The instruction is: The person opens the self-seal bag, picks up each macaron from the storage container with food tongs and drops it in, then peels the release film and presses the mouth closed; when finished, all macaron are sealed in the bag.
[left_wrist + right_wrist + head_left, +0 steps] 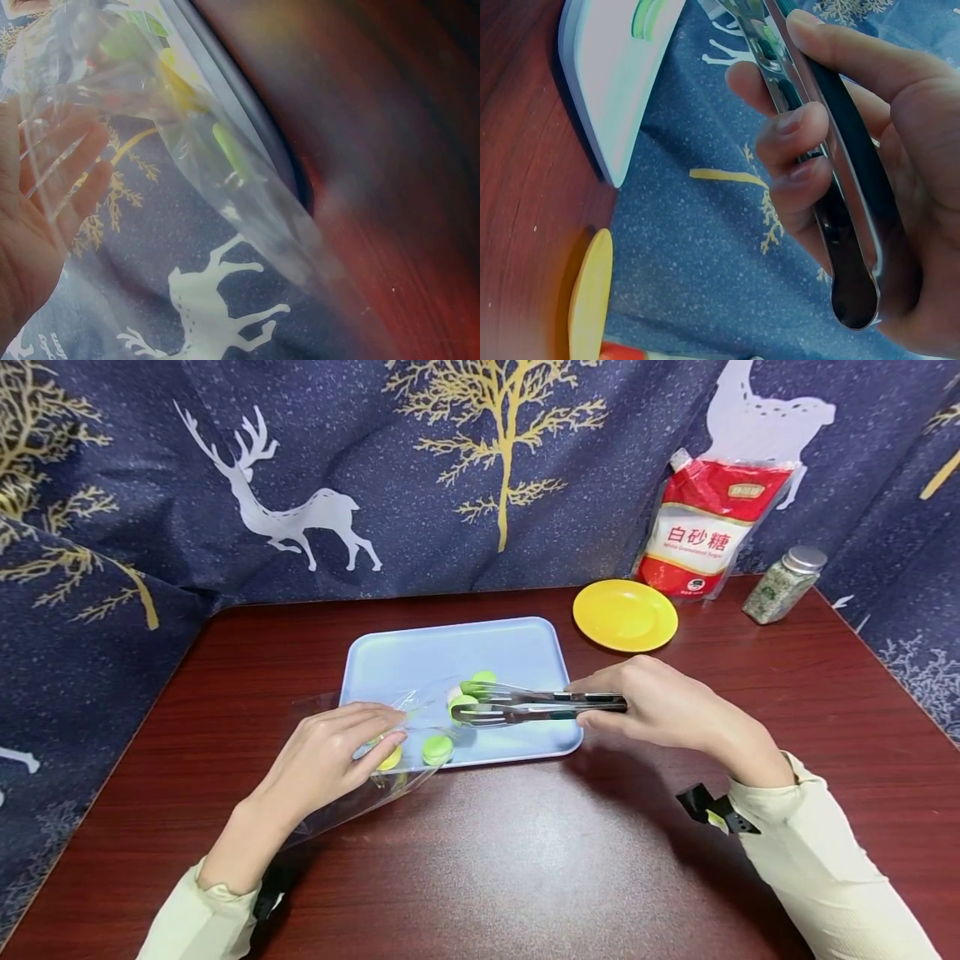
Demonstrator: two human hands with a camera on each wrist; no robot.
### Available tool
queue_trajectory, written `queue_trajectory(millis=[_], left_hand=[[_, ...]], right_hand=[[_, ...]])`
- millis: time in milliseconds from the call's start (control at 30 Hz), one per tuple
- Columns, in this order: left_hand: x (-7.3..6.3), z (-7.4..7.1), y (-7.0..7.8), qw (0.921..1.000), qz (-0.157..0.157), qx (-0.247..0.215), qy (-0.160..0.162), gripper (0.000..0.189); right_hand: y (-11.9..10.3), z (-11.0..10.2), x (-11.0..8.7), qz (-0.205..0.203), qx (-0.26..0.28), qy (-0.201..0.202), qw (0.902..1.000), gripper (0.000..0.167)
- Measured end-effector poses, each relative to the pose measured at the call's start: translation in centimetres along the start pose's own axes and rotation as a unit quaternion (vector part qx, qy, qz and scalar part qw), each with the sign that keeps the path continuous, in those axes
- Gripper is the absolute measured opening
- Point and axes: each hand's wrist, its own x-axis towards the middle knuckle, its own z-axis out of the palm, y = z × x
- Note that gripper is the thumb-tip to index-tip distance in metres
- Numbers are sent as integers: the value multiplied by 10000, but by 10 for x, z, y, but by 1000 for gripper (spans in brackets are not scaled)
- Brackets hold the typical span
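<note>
My left hand (333, 752) holds a clear plastic bag (408, 785) by its edge, thumb and fingers on the film, at the front left of a light blue tray (450, 647). Through the film show a yellow macaron (390, 759) and a green macaron (438, 749). My right hand (648, 706) grips metal tongs (855, 262) with black handles, fingers curled round both arms. The slotted tong ends point left over the tray, at another green macaron (462, 710). A further green macaron (484, 677) and a pale pink one (453, 693) lie close by.
Behind the tray on the right sits a yellow plate (626, 616). A red and white sugar pouch (697, 539) leans against the patterned cloth (420, 535); a capped glass jar (783, 589) stands beside it. Dark red wooden table (510, 860) extends all round.
</note>
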Motion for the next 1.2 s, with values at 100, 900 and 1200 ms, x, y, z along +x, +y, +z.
queue_trajectory(millis=[100, 900, 1200], left_hand=[[0, 0, 0, 10000, -2, 7, 2, 42], [-1, 1, 1, 9999, -80, -38, -119, 40], [-1, 1, 2, 9996, -178, -107, -203, 33]], right_hand=[[-2, 2, 1, -3, -16, 53, 10000, 30], [-12, 27, 18, -223, -25, -87, 9997, 32], [-18, 36, 29, -283, 142, -133, 9994, 29]])
